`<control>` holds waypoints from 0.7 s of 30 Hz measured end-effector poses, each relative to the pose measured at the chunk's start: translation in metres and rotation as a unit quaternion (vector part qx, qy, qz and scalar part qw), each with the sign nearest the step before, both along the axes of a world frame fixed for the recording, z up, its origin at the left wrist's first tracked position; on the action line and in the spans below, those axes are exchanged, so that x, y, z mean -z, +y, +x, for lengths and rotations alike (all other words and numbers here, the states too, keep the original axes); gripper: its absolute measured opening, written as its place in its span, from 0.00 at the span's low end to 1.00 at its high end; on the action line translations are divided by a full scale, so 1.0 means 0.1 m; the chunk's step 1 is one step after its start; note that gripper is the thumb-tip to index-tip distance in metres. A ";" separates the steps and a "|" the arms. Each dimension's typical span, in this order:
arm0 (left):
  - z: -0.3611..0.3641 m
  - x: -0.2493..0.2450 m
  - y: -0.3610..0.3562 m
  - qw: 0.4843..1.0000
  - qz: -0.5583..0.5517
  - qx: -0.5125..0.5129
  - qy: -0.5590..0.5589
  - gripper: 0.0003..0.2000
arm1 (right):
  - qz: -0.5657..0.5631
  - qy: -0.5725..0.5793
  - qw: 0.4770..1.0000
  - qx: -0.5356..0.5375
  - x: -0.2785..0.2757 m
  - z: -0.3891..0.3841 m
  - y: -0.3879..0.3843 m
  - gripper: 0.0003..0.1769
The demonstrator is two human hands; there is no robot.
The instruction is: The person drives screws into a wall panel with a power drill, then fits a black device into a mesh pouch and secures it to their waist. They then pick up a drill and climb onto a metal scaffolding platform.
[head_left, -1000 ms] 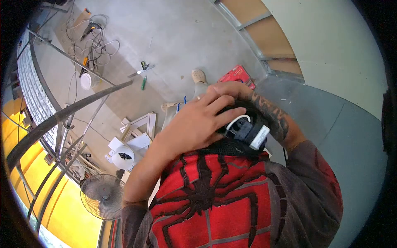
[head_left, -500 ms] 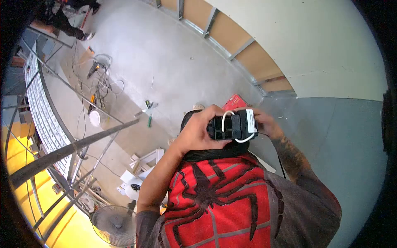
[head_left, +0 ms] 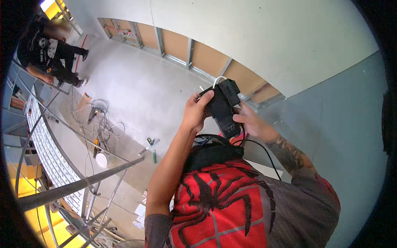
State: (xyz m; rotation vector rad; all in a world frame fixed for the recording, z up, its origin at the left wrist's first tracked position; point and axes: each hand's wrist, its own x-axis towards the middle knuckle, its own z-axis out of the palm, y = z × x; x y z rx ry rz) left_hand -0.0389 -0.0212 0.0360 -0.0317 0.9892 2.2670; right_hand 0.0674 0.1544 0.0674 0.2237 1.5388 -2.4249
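Both hands hold a black power adapter [head_left: 225, 118] up in front of my chest, its lettered face toward me. My left hand [head_left: 196, 109] is closed on its left edge, the thumb lying across the upper face. At the lower right edge, my right hand [head_left: 255, 120] grips it between thumb and fingers; some of those fingers are hidden behind. A smaller black block [head_left: 229, 91] sits against the upper end, with a short white cable [head_left: 219, 79] looping there. From the lower end a black cord [head_left: 264, 149] runs down past my right forearm.
Scaffold tubing [head_left: 82, 184] crosses the left side beside a perforated metal plank [head_left: 51, 153]. Tangled cables, a drill [head_left: 93, 115] and a white bucket [head_left: 104, 160] are on the floor. Another person [head_left: 49, 53] is at upper left. An open-framed wall [head_left: 178, 47] stands ahead.
The adapter has moved up and away from my chest and turned, now showing its lettered face. Both hands shifted with it. My view has tilted up, bringing more of the other person into sight.
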 end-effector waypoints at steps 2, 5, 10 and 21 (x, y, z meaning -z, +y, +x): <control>-0.08 -0.07 0.13 0.997 -0.067 0.037 -0.016 0.21 | -0.009 -0.038 0.999 0.018 0.02 -0.01 0.02 0.45; -0.16 -0.14 0.26 0.989 -0.119 0.081 0.010 0.29 | 0.024 -0.071 0.995 0.065 0.07 -0.04 0.06 0.36; -0.20 -0.24 0.43 0.973 -0.191 0.121 0.050 0.35 | -0.038 -0.101 0.990 0.089 0.12 0.03 0.17 0.34; -0.27 -0.35 0.55 0.960 -0.222 0.155 0.065 0.34 | -0.240 -0.159 0.954 0.081 0.02 -0.02 0.35 0.38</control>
